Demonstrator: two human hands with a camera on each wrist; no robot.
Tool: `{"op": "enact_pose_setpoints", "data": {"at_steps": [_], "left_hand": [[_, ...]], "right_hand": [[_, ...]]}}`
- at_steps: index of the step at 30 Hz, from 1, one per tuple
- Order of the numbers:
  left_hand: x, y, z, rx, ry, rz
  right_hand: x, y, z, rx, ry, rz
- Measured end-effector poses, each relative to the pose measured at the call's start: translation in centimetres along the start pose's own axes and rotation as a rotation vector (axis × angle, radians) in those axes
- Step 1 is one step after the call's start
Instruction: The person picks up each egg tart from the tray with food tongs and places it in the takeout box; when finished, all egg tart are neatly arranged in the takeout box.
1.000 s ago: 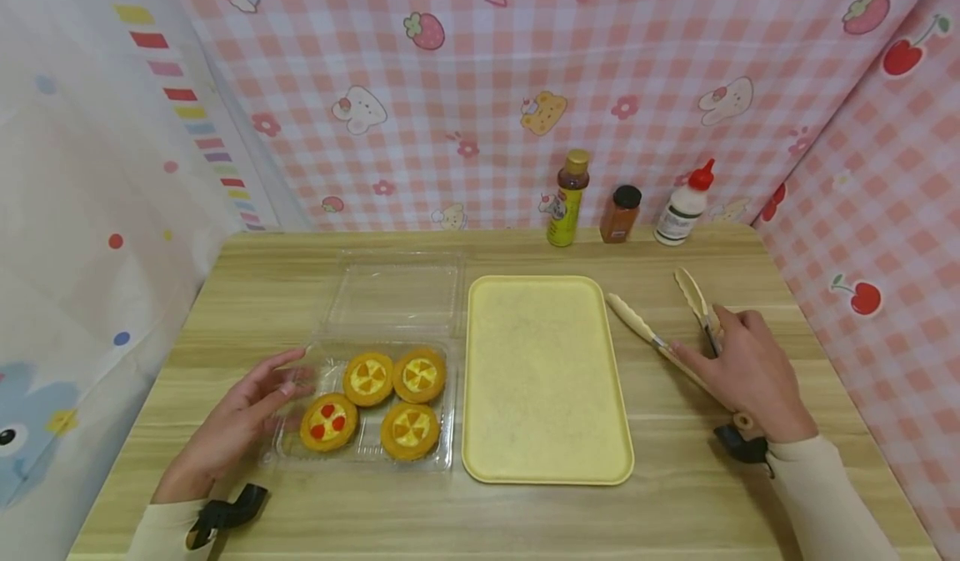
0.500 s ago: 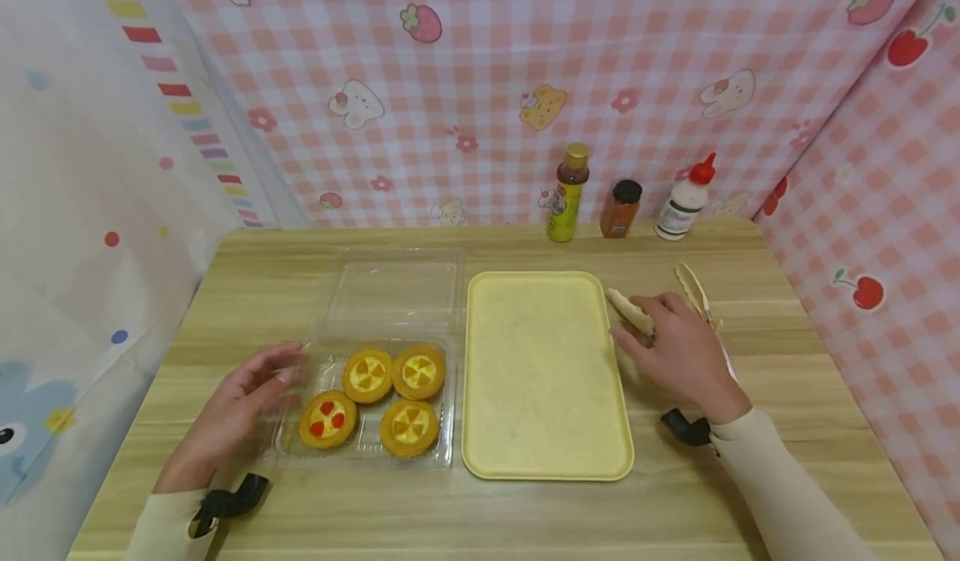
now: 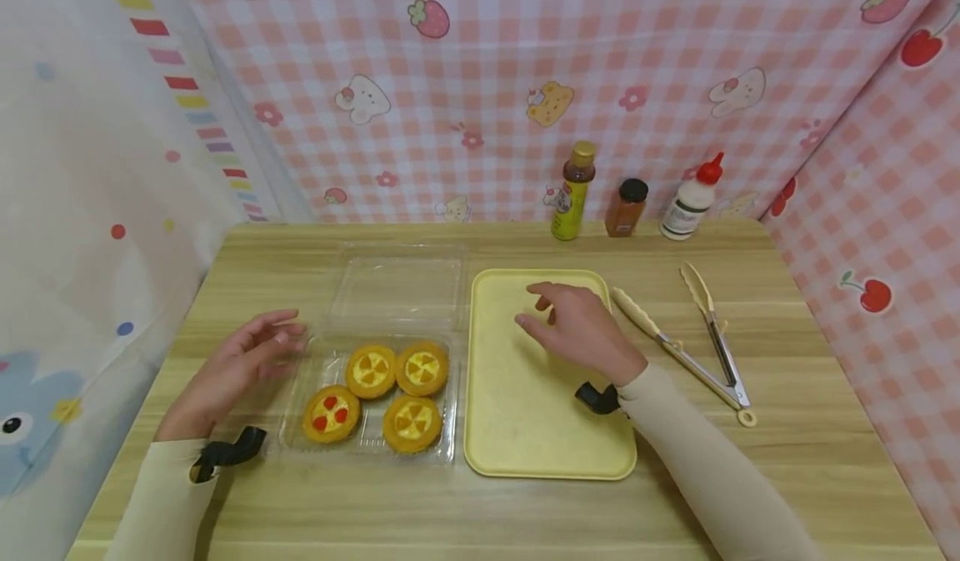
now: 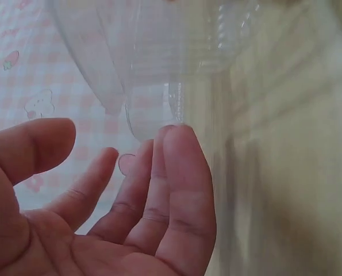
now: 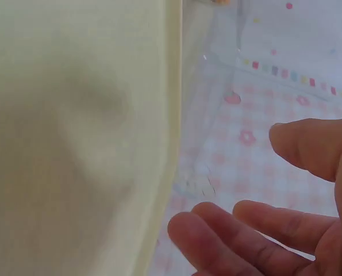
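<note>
A clear plastic clamshell box (image 3: 341, 453) lies with its lid (image 3: 397, 286) folded back on the table. Inside it are several egg tarts: one with red pieces (image 3: 332, 414), the others topped with yellow-orange wedges (image 3: 412, 424). My left hand (image 3: 232, 369) hovers at the box's left side, fingers loosely bent, holding nothing; the left wrist view shows its fingertips near the clear plastic. Above the pale yellow tray (image 3: 517, 428) is my right hand (image 3: 581, 328), its fingers relaxed and nothing in them. To the tray's right lie the tongs (image 3: 720, 344), spread apart, touched by neither hand.
Along the back edge stand a yellow-labelled bottle (image 3: 573, 194), a black-capped spice jar (image 3: 626, 208) and a white bottle with a red nozzle (image 3: 692, 201). Pink checked cloth (image 3: 480, 86) hangs right behind the wooden table (image 3: 375, 511).
My right hand has moved left, from the tongs to over the tray, leaving the tongs on the table. The left hand has risen slightly at the box's side.
</note>
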State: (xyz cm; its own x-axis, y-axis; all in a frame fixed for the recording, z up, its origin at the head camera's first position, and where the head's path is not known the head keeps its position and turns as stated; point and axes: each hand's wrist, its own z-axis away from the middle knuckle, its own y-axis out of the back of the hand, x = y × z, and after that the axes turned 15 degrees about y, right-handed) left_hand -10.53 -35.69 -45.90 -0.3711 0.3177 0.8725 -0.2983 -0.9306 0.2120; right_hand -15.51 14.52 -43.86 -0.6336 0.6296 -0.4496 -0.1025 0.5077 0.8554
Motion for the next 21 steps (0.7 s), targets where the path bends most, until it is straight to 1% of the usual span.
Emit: {"op": "enact_pose_setpoints", "data": {"at_steps": [3,8,13,15,17,21], "left_hand": [[0.2,0.5,-0.9,-0.034,-0.002,0.028],[0.0,1.1,-2.1,-0.099,0.032,0.111],[-0.3,1.4,-2.7,-0.173,0.056,0.239],[-0.4,1.5,-3.0,-0.21,0.061,0.3],[-0.4,1.4,-3.2,-0.241,0.063,0.353],[-0.4,1.2,-3.5,-0.271,0.065,0.418]], "right_hand": [[-0.6,-1.2,-1.6,-0.027,0.001,-0.06],[-1.7,-3.2,-3.4,-0.07,-0.017,-0.172],[-2.7,-4.6,-4.8,-0.076,-0.042,-0.273],[-2.9,-5.1,-5.2,-0.079,-0.074,-0.33],[-3.1,-5.5,-5.5,-0.08,-0.12,-0.417],[-3.4,-6.5,-5.9,-0.066,-0.219,-0.598]]}}
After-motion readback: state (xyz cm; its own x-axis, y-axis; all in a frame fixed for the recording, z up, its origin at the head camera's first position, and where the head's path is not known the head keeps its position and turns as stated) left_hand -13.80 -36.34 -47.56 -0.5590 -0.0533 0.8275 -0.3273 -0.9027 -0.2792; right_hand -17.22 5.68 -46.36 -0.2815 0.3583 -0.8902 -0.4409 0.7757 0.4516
